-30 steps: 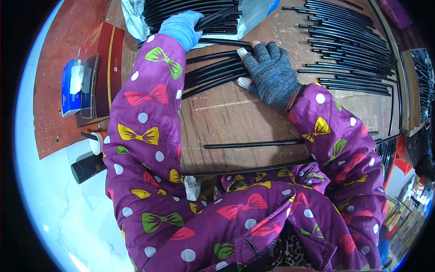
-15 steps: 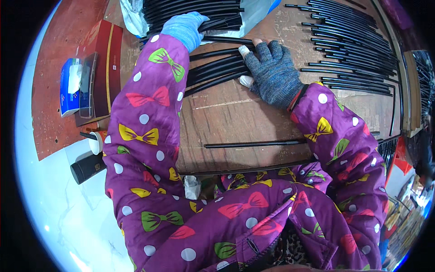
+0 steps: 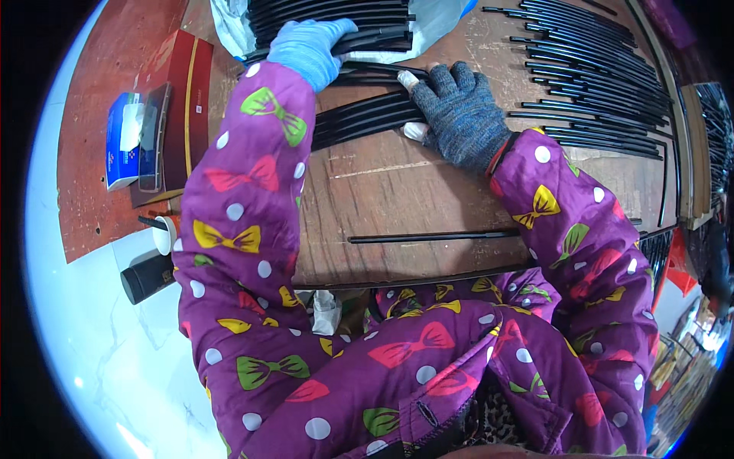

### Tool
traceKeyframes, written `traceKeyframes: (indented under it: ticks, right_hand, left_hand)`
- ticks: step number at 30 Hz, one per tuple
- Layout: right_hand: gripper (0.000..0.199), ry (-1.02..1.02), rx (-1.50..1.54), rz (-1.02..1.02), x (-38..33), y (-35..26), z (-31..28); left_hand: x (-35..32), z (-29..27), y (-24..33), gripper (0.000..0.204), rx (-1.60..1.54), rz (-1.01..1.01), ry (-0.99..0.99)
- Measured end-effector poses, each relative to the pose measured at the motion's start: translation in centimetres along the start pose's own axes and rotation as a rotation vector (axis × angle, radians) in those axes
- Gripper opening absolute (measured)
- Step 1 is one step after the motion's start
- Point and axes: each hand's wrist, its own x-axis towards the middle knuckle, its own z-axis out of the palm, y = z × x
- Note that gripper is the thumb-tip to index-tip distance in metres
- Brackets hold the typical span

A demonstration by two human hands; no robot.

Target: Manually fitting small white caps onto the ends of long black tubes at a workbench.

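Note:
My left hand (image 3: 310, 47), in a light blue glove, is closed around a few long black rods (image 3: 375, 37) at the far edge of the wooden table (image 3: 397, 191), beside a heap of black rods on white plastic sheeting (image 3: 229, 27). My right hand (image 3: 457, 115), in a dark grey knit glove with white fingertips, presses flat on a bundle of black rods (image 3: 359, 118) lying across the table. A single black rod (image 3: 432, 237) lies alone nearer to me. Purple sleeves with bow prints cover both arms.
Several rows of black rods (image 3: 589, 61) are laid out at the right. A red box (image 3: 180, 107), a blue-and-white pack (image 3: 121, 138) and a dark flat device (image 3: 151, 134) sit at the left. A black cylinder (image 3: 147, 277) and a small cup (image 3: 164, 233) stand below them.
My left hand has closed tighter on the rods at the heap. My right hand has slid slightly left along the bundle. The lone rod has not moved.

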Motion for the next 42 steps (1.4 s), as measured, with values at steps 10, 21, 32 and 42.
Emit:
traceKeyframes:
  ticks: [10,21,32,42]
  right_hand:
    - [0.058,0.102,-0.003,-0.086,2.0,-1.2,-0.5]
    - [0.084,0.048,0.482,-0.142,3.5,-5.5,-3.0]
    - [0.055,-0.254,0.228,-0.079,2.2,-5.0,-2.1]
    - [0.065,-0.385,0.032,-0.134,2.8,-2.8,-3.0]
  left_hand:
    - [-9.1,-6.4,2.4,0.015,-1.443,-0.244,0.7]
    - [-12.4,-3.6,3.5,0.024,-2.142,-0.323,0.812]
    - [-13.8,1.8,5.8,0.021,-2.356,-1.011,0.708]
    - [-18.1,2.3,8.4,0.022,-2.423,-0.771,0.119]
